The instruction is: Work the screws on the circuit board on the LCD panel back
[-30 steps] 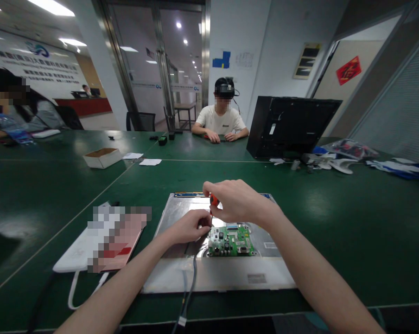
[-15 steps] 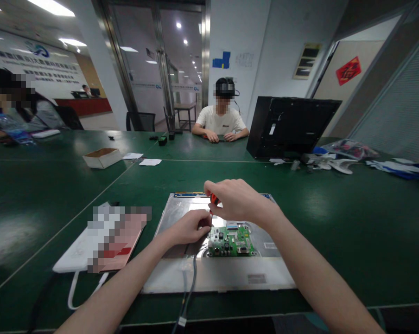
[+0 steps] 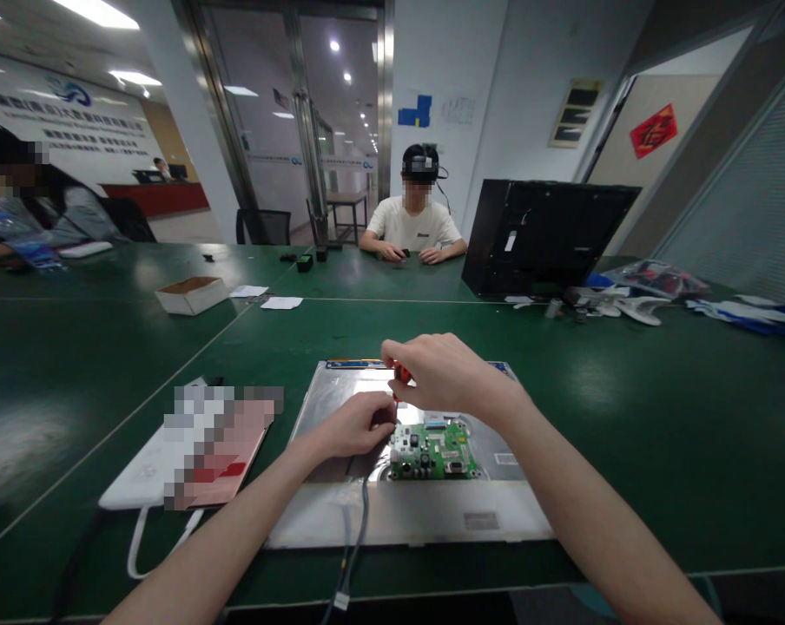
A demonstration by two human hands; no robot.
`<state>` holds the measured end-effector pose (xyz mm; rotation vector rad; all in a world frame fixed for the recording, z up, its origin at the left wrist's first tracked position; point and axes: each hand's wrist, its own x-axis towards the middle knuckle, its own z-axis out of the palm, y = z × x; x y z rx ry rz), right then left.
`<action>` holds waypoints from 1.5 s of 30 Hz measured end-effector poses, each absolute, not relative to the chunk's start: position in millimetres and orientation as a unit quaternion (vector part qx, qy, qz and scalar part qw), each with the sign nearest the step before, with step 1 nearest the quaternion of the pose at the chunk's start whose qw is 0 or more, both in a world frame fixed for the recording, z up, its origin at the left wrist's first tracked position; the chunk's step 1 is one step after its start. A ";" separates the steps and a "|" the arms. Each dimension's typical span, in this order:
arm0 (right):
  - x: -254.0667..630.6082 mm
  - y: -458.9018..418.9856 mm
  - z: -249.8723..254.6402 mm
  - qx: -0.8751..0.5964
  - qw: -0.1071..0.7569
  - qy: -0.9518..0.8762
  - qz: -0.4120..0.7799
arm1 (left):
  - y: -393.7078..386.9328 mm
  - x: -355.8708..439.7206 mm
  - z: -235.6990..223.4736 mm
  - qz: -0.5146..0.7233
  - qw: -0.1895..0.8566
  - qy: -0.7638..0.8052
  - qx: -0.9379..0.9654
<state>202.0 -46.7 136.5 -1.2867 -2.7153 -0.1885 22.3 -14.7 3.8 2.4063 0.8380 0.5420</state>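
Note:
A silver display panel (image 3: 418, 516) lies flat in front of me with its back up. On it sits a green circuit board (image 3: 435, 451). My right hand (image 3: 441, 373) grips the red and black handle of a screwdriver (image 3: 401, 373), held upright with its shaft pointing down at the board's upper left corner. My left hand (image 3: 359, 423) is closed beside that corner, fingers pinched near the shaft's tip; whatever is between them is hidden. A grey cable (image 3: 365, 512) runs from near the board's left side over the panel's front edge.
Left of the panel lie a white power bank-like device (image 3: 151, 469) and a pink flat device (image 3: 236, 451) with white cables. An open cardboard box (image 3: 192, 297) stands farther back. A black monitor (image 3: 549, 239) stands back right. Across the table sits a person (image 3: 415, 221); another is far left.
My hands, the screwdriver and the board look almost unmoved. Across the table, the person has lifted a small dark object slightly in one hand.

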 end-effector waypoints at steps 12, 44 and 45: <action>200.9 -45.5 137.0 -0.435 0.075 -0.895 -0.058 | -15.9 22.5 5.7 0.199 0.265 0.318 0.888; 203.2 -48.2 136.5 -0.426 0.069 -0.900 -0.061 | -15.4 22.4 3.5 0.199 0.270 0.314 0.888; 203.7 -48.9 136.8 -0.422 0.070 -0.902 -0.058 | -15.2 22.3 2.8 0.199 0.269 0.316 0.888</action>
